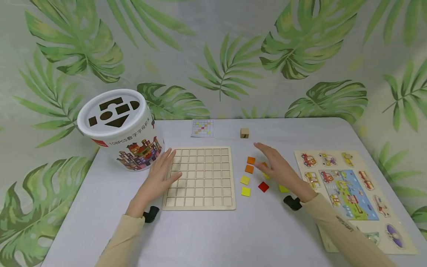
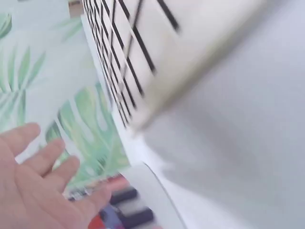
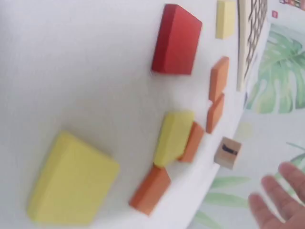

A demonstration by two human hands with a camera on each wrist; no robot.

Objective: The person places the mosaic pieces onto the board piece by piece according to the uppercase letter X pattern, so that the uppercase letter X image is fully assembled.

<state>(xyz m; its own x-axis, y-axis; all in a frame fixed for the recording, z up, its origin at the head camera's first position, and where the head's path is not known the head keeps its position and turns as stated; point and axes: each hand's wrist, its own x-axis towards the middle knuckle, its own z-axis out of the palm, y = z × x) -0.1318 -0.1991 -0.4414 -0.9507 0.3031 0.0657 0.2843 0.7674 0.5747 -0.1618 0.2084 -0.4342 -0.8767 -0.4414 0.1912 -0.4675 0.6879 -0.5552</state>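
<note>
A square wooden board (image 1: 199, 208) with a grid of shallow cells lies flat on the table. My left hand (image 1: 156, 182) is over its left edge, fingers spread and nothing held; whether it touches the board I cannot tell. My right hand (image 1: 281, 171) hovers with extended fingers, holding nothing, above loose square tiles right of the board. Among them are a red tile (image 1: 263, 187), an orange tile (image 1: 251, 160) and a yellow tile (image 1: 245, 191). In the right wrist view, a big yellow tile (image 3: 74, 183) lies nearest, with orange tiles (image 3: 150, 190) farther off, partly behind another yellow one.
A white bucket (image 1: 121, 129) with shaped holes in its lid stands at the left. Behind the board lie a card (image 1: 202, 128) with a coloured grid pattern and a wooden cube (image 1: 244, 133). At the right is a picture puzzle board (image 1: 353, 230), partly under my right forearm.
</note>
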